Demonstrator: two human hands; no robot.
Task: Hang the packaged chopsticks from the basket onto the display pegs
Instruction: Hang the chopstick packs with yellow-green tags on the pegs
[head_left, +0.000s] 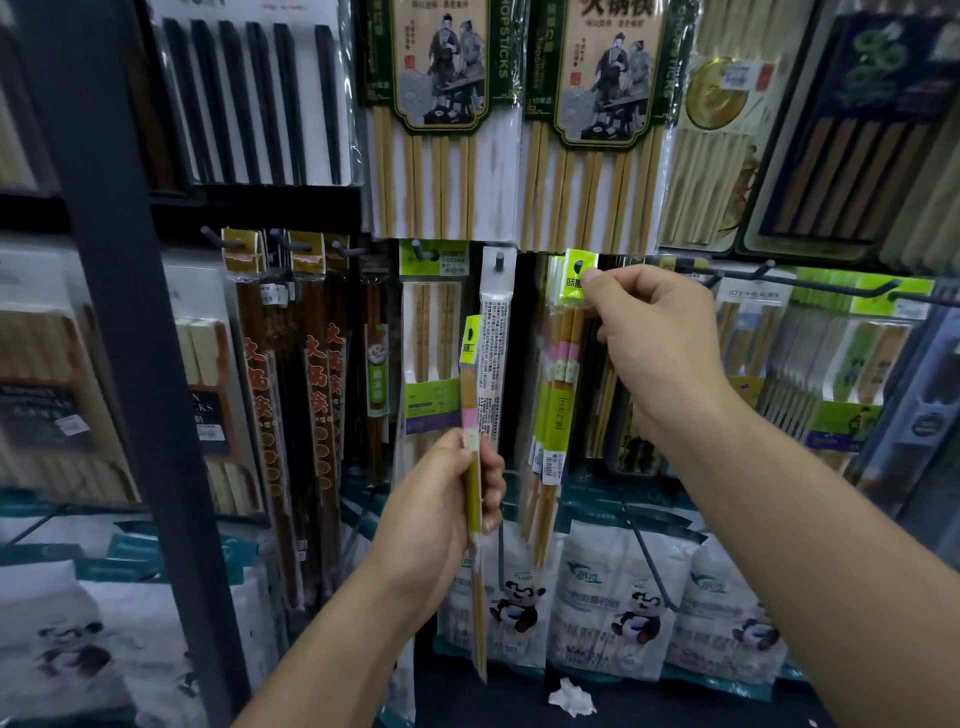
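My left hand (441, 509) grips a slim pack of chopsticks (471, 395) upright, its bright green header at the top and its tips hanging below my fist. My right hand (660, 332) pinches the green header of another chopsticks pack (555, 415), which hangs with like packs on a dark peg (584, 270) in the middle row. Just left of it, a white-backed pack (493, 353) hangs on its own peg (500, 260). The basket is out of view.
A dark metal upright (130, 338) crosses the left side. Large chopstick sets (597, 130) hang above. Bare peg arms (810, 283) stick out at the right. Panda-printed bags (618, 608) line the bottom row, and a crumpled white paper (571, 699) lies on the floor.
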